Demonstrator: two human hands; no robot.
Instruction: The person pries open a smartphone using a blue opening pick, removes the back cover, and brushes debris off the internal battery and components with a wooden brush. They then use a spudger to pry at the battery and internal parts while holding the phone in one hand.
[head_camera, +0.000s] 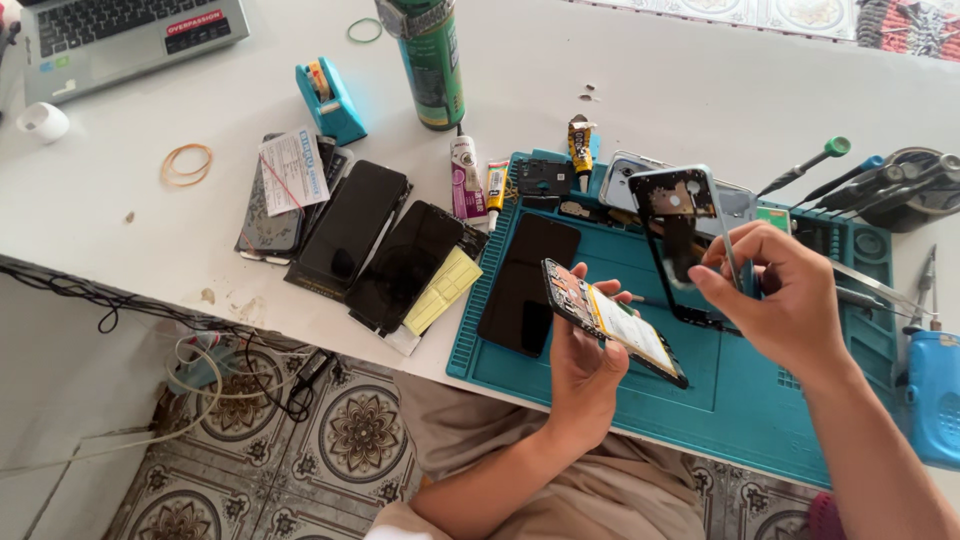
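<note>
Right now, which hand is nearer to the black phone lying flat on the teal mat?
Left. The left hand holds an opened phone just beside the black phone; the right hand holds a phone frame farther away.

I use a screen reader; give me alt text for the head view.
Left hand holds an opened phone over a teal repair mat; right hand lifts its dark frame. Black screens lie on the white table.

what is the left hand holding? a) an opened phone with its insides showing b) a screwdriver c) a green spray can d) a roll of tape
a: the left hand grips an opened phone with exposed board and pale battery above the teal rubber work mat.
</note>
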